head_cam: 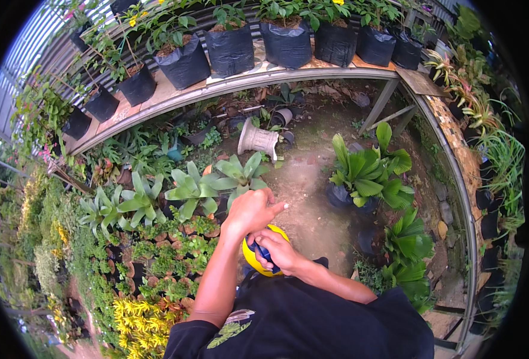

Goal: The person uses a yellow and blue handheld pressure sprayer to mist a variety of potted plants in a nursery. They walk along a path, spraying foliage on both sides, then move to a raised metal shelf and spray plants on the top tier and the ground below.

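Just in front of the dark T-shirt is a round yellow object (pixel 251 257) with a dark blue handle or grip (pixel 263 254); its kind is not certain. My right hand (pixel 278 252), reaching in from the right side of the picture, has its fingers closed around the blue part. My left hand (pixel 254 208) is raised just above it, wrist bent, with the thumb pointing right and the other fingers curled out of sight. Whether the left hand holds anything small cannot be seen. The two hands are close together, and the left wrist hides part of the yellow object.
Plants in black bags (pixel 287 45) line a tiled shelf (pixel 174 96) ahead. A pale pedestal (pixel 257 140) lies on its side on the dirt floor (pixel 304 179). Broad-leaved plants (pixel 367 172) stand at right, bromeliads (pixel 192 188) and small potted plants (pixel 170 258) at left. A metal-edged bench (pixel 455 157) curves along the right.
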The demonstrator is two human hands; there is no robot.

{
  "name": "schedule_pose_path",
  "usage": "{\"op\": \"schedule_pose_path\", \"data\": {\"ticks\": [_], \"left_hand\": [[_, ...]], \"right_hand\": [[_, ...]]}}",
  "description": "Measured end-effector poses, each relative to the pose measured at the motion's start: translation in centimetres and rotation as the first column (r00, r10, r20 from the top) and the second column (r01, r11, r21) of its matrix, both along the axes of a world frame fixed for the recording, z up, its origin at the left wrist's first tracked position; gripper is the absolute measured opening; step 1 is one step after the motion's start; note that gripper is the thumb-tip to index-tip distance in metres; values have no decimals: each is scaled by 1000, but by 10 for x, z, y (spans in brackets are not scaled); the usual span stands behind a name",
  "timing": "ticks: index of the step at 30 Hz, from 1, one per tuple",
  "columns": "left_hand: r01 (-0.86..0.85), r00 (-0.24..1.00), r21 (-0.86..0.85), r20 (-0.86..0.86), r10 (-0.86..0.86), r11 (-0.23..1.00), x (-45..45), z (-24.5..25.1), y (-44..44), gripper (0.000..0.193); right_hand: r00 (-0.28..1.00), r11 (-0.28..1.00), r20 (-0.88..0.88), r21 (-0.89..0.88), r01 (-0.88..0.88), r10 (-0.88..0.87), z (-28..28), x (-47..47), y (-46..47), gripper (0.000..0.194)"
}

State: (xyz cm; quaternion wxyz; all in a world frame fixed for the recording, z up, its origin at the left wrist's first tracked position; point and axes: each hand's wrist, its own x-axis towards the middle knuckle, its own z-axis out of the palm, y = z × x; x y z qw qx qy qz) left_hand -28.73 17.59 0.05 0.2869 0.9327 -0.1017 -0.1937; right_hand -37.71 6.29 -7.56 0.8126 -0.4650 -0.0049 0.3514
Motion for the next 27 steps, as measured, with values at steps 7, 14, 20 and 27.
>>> {"op": "schedule_pose_path", "data": {"ticks": [7,14,20,27], "left_hand": [[174,985,-14,4,-174,985,-6,-2,-28,47],[337,941,15,21,-337,941,-8,-3,-64,47],[475,875,-23,123,-469,880,-7,-14,-88,47],[568,816,8,127,-565,823,-10,-9,-115,47]], "right_hand": [[980,980,-7,-4,197,-197,-6,-26,-11,21],[930,930,-11,-3,368,-368,1,-40,-26,21],[876,876,8,7,482,-482,-2,-50,-35,21],[812,813,28,25,582,-582,-6,-55,-45,21]]}}
